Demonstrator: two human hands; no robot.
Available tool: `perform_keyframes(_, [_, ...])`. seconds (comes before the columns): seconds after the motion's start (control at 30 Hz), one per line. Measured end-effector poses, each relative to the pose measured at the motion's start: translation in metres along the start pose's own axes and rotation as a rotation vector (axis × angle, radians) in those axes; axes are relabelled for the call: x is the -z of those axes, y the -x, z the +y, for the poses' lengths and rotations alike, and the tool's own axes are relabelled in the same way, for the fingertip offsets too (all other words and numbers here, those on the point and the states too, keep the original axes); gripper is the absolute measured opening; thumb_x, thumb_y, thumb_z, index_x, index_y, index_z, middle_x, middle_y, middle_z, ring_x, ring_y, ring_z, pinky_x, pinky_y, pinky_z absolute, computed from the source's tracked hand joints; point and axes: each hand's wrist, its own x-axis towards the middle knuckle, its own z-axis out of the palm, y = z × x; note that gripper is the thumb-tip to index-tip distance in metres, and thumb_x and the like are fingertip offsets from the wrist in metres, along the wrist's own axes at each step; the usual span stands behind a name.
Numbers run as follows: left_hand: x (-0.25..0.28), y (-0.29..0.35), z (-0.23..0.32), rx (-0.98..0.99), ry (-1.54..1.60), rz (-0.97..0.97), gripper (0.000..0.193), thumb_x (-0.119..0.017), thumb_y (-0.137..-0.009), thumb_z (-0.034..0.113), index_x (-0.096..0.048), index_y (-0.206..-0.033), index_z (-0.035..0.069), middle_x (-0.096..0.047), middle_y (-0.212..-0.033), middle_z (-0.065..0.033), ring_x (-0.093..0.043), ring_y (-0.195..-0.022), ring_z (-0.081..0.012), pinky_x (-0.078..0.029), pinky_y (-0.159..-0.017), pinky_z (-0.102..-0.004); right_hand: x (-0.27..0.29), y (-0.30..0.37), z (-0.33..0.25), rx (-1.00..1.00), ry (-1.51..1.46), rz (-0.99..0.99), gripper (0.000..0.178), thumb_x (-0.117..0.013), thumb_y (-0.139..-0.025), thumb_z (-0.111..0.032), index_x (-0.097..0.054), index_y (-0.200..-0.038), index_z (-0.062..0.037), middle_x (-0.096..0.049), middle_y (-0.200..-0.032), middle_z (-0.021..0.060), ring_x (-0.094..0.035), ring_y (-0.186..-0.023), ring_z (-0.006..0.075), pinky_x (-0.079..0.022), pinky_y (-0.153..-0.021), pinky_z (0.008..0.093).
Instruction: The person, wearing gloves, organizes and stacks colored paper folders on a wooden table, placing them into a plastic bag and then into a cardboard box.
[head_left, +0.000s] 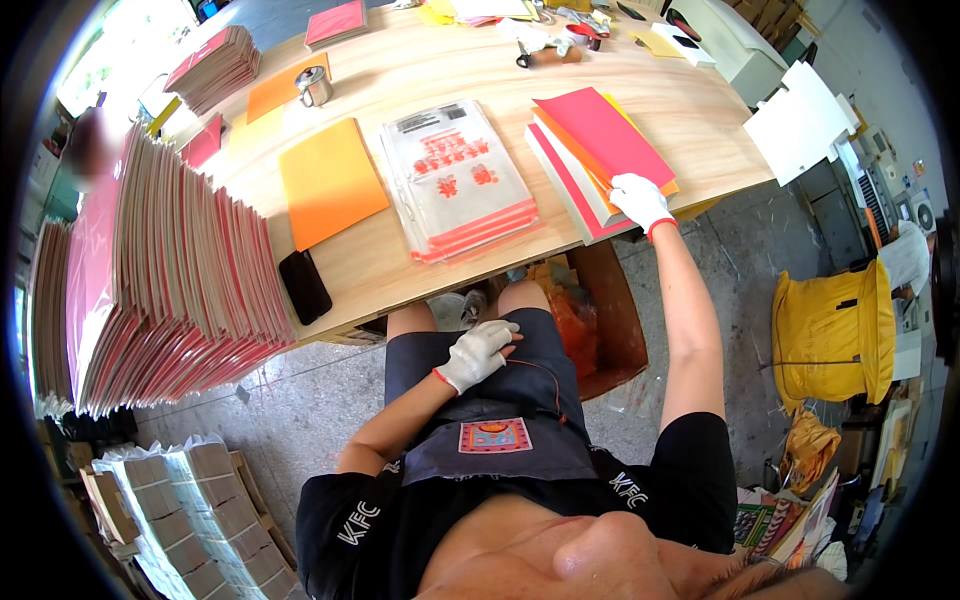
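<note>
My right hand (641,203), in a white glove with a red cuff, grips the near edge of the coloured paper sheets (610,135). Pink, orange and yellow ones show, lifted a little off the thick paper stack (566,180) at the table's right front. My left hand (476,357), gloved the same way, lies on the dark apron over my lap with loosely bent fingers and nothing seen in it. A thin red cord (540,372) runs beside it. Left of the paper stack lies a pile of clear plastic-wrapped packs (460,180) with red print.
An orange sheet (330,182) and a black phone (304,286) lie at the left. Tall stacks of pink-covered booklets (190,270) rise at the table's left side. A metal cup (314,87) stands farther back. A brown open box (612,330) sits below the front edge.
</note>
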Motion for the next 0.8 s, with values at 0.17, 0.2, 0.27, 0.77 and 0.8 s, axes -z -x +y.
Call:
perform_keyframes(0.17, [-0.001, 0.003, 0.003, -0.008, 0.024, -0.006, 0.021, -0.067, -0.075, 0.005, -0.066, -0.096, 0.003, -0.064, -0.108, -0.013, -0.059, -0.105, -0.031, -0.05, -0.087, -0.0382, -0.007, -0.002, 0.003, 0.021, 0.032, 0.041, 0.027, -0.052, -0.08, -0.028, -0.063, -0.094, -0.0081, -0.062, -0.1, 0.0155, -0.058, -0.097, 0.0347, -0.047, -0.082, 0.0446])
perform_keyframes(0.2, [-0.002, 0.003, 0.004, -0.014, 0.031, -0.003, 0.021, -0.067, -0.075, 0.005, -0.066, -0.096, 0.003, -0.064, -0.108, -0.0132, -0.059, -0.105, -0.0311, -0.05, -0.087, -0.0382, -0.01, -0.004, 0.004, 0.027, 0.06, 0.038, 0.028, -0.052, -0.08, -0.028, -0.062, -0.098, -0.0083, -0.063, -0.098, 0.0159, -0.059, -0.096, 0.0348, -0.047, -0.081, 0.0448])
perform_keyframes(0.27, [-0.003, 0.005, 0.004, 0.004, 0.031, -0.002, 0.02, -0.067, -0.075, 0.005, -0.066, -0.095, 0.003, -0.064, -0.108, -0.0133, -0.06, -0.105, -0.0312, -0.05, -0.087, -0.0382, -0.014, -0.004, -0.001, 0.043, 0.122, 0.051, 0.032, -0.052, -0.082, -0.026, -0.057, -0.109, -0.0094, -0.064, -0.095, 0.0167, -0.061, -0.092, 0.035, -0.049, -0.077, 0.0456])
perform_keyframes(0.77, [0.01, 0.006, 0.003, -0.005, -0.039, 0.017, 0.021, -0.067, -0.076, 0.007, -0.066, -0.097, 0.006, -0.065, -0.105, -0.0098, -0.061, -0.102, -0.0282, -0.05, -0.086, -0.0371, -0.002, 0.083, 0.011, 0.136, 0.299, 0.127, 0.054, -0.062, -0.079, -0.025, -0.046, -0.13, -0.0161, -0.065, -0.099, 0.0101, -0.065, -0.086, 0.0271, -0.053, -0.073, 0.0409])
perform_keyframes(0.8, [0.009, 0.004, 0.002, -0.017, -0.044, 0.028, 0.021, -0.067, -0.076, 0.006, -0.066, -0.097, 0.006, -0.065, -0.105, -0.0096, -0.061, -0.102, -0.0281, -0.05, -0.086, -0.0369, -0.001, 0.095, 0.01, 0.152, 0.135, 0.11, 0.064, -0.07, -0.075, -0.031, -0.045, -0.13, -0.0101, -0.061, -0.111, 0.0158, -0.063, -0.09, 0.0313, -0.052, -0.076, 0.0403])
